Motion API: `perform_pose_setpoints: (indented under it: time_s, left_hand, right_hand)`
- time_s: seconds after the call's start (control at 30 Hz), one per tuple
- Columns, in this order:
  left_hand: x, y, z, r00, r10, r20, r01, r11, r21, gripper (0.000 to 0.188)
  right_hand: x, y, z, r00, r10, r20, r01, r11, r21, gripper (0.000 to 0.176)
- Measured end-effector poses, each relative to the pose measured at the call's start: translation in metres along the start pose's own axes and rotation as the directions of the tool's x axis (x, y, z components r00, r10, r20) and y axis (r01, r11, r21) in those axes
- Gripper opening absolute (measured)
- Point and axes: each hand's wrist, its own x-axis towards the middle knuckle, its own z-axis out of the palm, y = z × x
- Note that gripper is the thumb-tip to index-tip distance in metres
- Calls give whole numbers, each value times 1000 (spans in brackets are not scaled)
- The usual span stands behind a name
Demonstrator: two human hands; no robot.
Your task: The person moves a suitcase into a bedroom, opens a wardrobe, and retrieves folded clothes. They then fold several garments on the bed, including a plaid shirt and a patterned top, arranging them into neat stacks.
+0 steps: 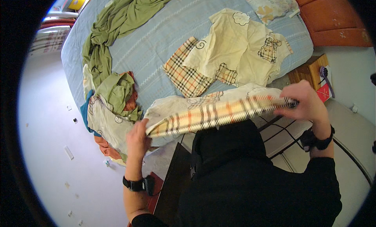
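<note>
My left hand (138, 138) and my right hand (302, 101) grip opposite ends of a cream garment with a plaid band (205, 115), stretched between them in front of my body. It is blurred by motion, and its pale printed part hangs on the far side against the bed edge. Beyond it, a cream short-sleeved shirt (246, 47) with bear and cloud prints lies spread on the bed (152, 44). A piece of plaid cloth (188, 71) lies flat, partly covered by that shirt.
Crumpled green fabric (117, 24) runs along the bed's far left side. Mixed clothes (111, 118) pile over the near left corner. A floral pillow (273, 5) lies by the orange headboard (335, 18). At right, a purple brush (326, 75) rests near a wooden nightstand (314, 68).
</note>
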Motion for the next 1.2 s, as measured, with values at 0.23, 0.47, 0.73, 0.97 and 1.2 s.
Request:
perform_pose_setpoints:
  time_s: [0.23, 0.47, 0.73, 0.97, 1.2]
  left_hand:
    - [118, 15, -33, 950, -54, -309, 78, 995, 66, 21]
    - [245, 123, -95, 671, 159, -724, -298, 952, -67, 30]
    - [301, 176, -33, 675, 417, -609, -480, 874, 67, 18]
    - [361, 175, 52, 969, 215, -124, -211, 977, 44, 16]
    - [380, 151, 146, 967, 14, 254, -67, 977, 203, 8]
  right_hand:
    - [-35, 97, -82, 775, 23, -632, -266, 918, -293, 27]
    - [-137, 142, -188, 388, -243, -889, -670, 587, -454, 34]
    - [-217, 207, -116, 450, 133, -883, -694, 675, -251, 24]
    - [-221, 282, -40, 633, 473, -613, -678, 722, -142, 24]
    - [-197, 338, 50, 706, 708, 8, -705, 704, -89, 27]
